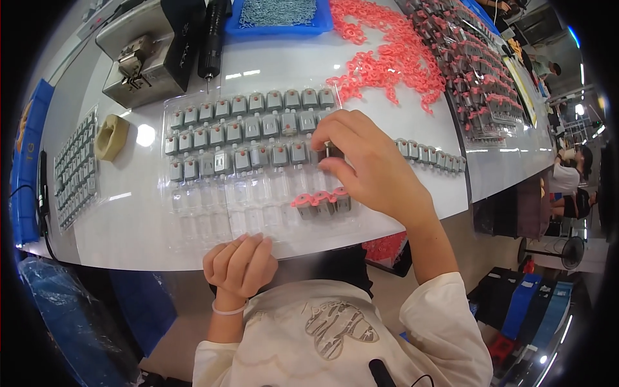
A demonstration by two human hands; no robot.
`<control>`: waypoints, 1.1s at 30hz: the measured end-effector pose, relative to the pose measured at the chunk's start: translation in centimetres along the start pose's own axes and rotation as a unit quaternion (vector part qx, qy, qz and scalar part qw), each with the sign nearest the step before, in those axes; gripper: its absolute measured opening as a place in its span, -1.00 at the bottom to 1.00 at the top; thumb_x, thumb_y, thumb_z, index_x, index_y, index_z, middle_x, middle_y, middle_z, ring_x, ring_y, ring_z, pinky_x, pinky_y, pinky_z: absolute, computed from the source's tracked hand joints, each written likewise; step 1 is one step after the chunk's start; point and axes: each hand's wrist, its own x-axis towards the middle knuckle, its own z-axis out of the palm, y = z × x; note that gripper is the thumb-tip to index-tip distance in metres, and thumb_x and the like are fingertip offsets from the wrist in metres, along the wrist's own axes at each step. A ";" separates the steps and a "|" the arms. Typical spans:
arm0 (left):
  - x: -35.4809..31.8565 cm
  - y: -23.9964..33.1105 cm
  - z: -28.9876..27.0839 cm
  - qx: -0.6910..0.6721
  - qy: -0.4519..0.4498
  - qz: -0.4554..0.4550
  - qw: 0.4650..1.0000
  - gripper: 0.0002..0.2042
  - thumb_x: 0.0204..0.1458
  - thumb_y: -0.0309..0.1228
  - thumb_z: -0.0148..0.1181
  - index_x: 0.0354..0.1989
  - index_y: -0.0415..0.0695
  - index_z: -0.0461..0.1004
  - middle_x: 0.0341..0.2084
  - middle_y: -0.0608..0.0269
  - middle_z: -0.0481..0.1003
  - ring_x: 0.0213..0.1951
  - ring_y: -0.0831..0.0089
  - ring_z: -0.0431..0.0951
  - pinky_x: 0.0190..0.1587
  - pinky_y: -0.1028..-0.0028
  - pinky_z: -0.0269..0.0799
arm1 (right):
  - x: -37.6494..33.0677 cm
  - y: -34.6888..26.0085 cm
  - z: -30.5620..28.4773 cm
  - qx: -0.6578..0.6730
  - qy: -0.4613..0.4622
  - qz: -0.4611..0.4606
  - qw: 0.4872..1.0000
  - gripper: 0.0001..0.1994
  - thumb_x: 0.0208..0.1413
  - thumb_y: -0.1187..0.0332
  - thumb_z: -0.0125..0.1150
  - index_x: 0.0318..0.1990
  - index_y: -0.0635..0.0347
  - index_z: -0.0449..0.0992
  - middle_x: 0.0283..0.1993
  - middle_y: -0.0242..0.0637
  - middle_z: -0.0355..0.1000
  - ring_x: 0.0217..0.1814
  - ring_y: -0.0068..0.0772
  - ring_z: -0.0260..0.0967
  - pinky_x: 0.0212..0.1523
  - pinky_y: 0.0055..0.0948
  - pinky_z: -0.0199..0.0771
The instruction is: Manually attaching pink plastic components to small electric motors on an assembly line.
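My right hand (pixel 364 164) reaches across the clear plastic tray (pixel 193 219) on the white desk (pixel 129 232). Its thumb and fingers are pinched on one small grey motor (pixel 333 150) at the 3 o'clock end of the tray's third row. My left hand (pixel 240 263) is curled into a loose fist, empty, resting against the tray's near edge at 6 o'clock, right at the desk's front edge.

Tray contents: three rows of grey motors (pixel 251 129) fill the far half. The near rows are mostly vacant pockets, except for three motors with pink caps (pixel 320 201) at the 4 o'clock corner, just beneath my right palm.

Surroundings:
- 3 o'clock: a short line of loose grey motors (pixel 431 155) on the desk, near the desk's right edge.
- 1 o'clock: a heap of pink plastic caps (pixel 393 58), with racks of assembled parts (pixel 477 77) beyond it.
- 12 o'clock: a blue bin (pixel 278 16) of small metal pieces and a black electric screwdriver (pixel 211 39).
- 11 o'clock: a grey metal press fixture (pixel 138 58).
- 9 o'clock: a beige tape roll (pixel 111 137) and a second tray of motors (pixel 76 169) by the left edge.

Open desk surface lies between the tray and the tape roll at 9 o'clock, and between the tray's far edge and the pink heap at 1 o'clock. The front edge allows almost no margin beside the tray.
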 end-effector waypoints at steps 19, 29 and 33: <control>0.2 0.1 -0.1 0.016 -0.008 -0.006 1.000 -0.78 -0.14 -0.54 0.06 -0.33 0.08 0.52 -0.35 0.47 0.50 -0.33 0.50 0.44 -0.25 0.48 0.28 | -0.8 1.2 -0.5 0.061 0.000 -0.047 0.997 -0.74 -0.28 0.62 0.26 -0.33 0.19 0.50 -0.29 -0.30 0.33 -0.17 -0.22 0.27 -0.16 -0.37 0.35; 0.4 0.4 -0.1 -0.001 -0.025 -0.001 1.000 -0.84 -0.04 -0.54 0.08 -0.31 0.01 0.47 -0.36 0.36 0.50 -0.35 0.40 0.45 -0.25 0.43 0.31 | -1.1 1.7 -0.6 0.083 0.004 -0.022 0.996 -0.73 -0.28 0.66 0.24 -0.33 0.16 0.53 -0.30 -0.30 0.34 -0.21 -0.29 0.32 -0.23 -0.41 0.38; 0.3 0.4 0.0 0.001 -0.023 0.002 1.000 -0.85 -0.04 -0.54 0.08 -0.31 0.01 0.47 -0.35 0.36 0.51 -0.35 0.39 0.45 -0.25 0.43 0.31 | -1.2 2.3 -1.2 0.143 -0.015 -0.013 0.989 -0.74 -0.25 0.66 0.26 -0.32 0.20 0.53 -0.27 -0.28 0.37 -0.24 -0.34 0.37 -0.23 -0.48 0.38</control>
